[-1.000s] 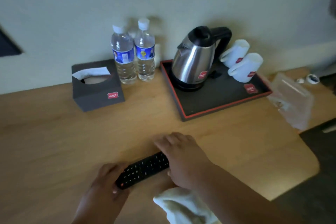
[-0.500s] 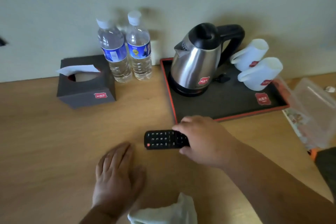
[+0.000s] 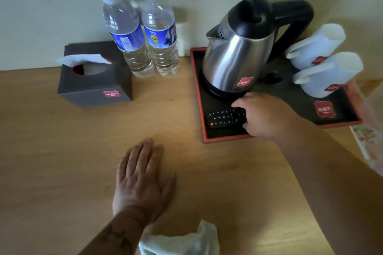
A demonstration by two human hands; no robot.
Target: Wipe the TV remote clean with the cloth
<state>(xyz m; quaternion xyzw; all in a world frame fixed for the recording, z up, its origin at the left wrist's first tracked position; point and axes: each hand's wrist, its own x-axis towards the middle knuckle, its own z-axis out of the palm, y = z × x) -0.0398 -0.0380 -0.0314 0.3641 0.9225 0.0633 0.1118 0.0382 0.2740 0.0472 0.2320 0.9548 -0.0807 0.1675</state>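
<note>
The TV remote (image 3: 224, 119) lies button-side up on the front left of the black tray (image 3: 339, 116), just before the kettle (image 3: 238, 51); my right hand (image 3: 267, 117) has its fingers closed round its near end, I judge to park it there. My left hand (image 3: 143, 180) rests flat, fingers spread and empty, on the bench (image 3: 62, 161), the cloth (image 3: 180, 242) crumpled beside that wrist; the remote's dark face shows no smears I can make out

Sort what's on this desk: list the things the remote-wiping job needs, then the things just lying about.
Job: black TV remote, held by right hand on the tray; white crumpled cloth; left hand flat on desk.

Lying about: steel kettle, red-rimmed black tray, two white mugs, two water bottles, grey tissue box.
</note>
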